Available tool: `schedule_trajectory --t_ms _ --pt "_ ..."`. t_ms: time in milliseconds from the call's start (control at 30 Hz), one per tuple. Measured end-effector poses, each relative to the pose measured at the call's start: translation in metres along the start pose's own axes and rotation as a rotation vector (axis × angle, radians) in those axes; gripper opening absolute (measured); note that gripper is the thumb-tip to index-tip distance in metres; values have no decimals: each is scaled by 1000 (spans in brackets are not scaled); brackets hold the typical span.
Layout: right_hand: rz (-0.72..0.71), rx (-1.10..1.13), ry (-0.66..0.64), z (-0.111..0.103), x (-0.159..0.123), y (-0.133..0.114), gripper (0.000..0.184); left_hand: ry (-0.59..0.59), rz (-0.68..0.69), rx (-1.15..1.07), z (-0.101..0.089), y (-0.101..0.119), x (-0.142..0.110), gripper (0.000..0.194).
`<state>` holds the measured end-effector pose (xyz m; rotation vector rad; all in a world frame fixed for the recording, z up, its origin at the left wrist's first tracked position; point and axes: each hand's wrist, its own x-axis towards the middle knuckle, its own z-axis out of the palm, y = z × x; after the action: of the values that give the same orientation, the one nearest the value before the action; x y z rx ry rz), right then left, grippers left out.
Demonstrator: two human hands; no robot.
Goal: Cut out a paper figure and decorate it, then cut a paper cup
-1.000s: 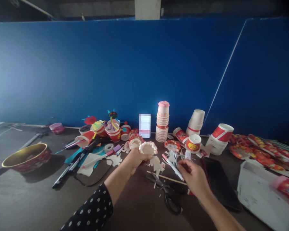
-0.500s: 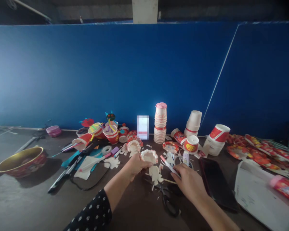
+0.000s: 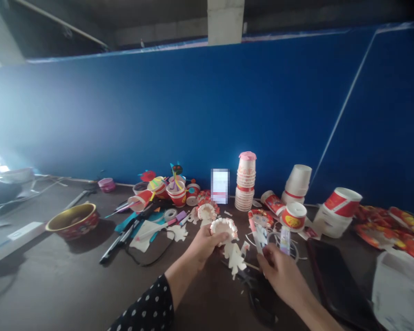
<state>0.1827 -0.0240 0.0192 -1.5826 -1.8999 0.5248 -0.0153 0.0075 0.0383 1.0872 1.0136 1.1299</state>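
Over the worktop [image 3: 58,271], left hand [image 3: 204,246]: clenched on a paper cup [image 3: 222,229] cut to a scalloped rim, held just above the surface with its hollow facing up and toward me.
Right hand [image 3: 283,276]: curled around a white marker [image 3: 258,238] with a pink cap, which points up and away from me.
Left sleeve [image 3: 145,307]: dark with white dots.
Under the cup: a paper figure [image 3: 233,258] lies on the worktop, just beside my left hand, among paper scraps.
Under my right hand: dark scissors [image 3: 260,299], blurred and partly hidden.
Beyond my hands: a second scalloped cup [image 3: 207,212], a round decorated paper face [image 3: 260,217], and a small tube [image 3: 284,240] standing upright.
Back of the worktop: a cup stack [image 3: 245,181] topped in pink, white cups [image 3: 297,183], and red cup crafts [image 3: 175,193].
Left side: a gold-lined bowl [image 3: 72,219], a tape roll [image 3: 170,214], and a black pen [image 3: 117,243].
Right side: a dark slab [image 3: 338,285], possibly a tablet, and a white box [image 3: 400,294].
Behind everything: a blue wall [image 3: 158,119].
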Motion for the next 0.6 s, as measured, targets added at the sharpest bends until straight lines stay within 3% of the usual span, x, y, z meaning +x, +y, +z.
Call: schedule_trajectory --t_ms 100,200,333,533,600 --pt "86 346 -208 15 -10 -9 26 37 5 -34 -3 3 2 29" --pt "144 420 -332 30 -19 -13 26 67 -1 -106 -5 4 3 33" --pt "81 435 -315 36 -16 -8 24 66 35 -152 -2 2 4 38" --pt "-20 223 -110 24 3 5 21 -91 9 -94 3 -5 1 32" --pt "-51 179 -102 20 7 9 19 -119 -40 -24 3 -6 -1 31"
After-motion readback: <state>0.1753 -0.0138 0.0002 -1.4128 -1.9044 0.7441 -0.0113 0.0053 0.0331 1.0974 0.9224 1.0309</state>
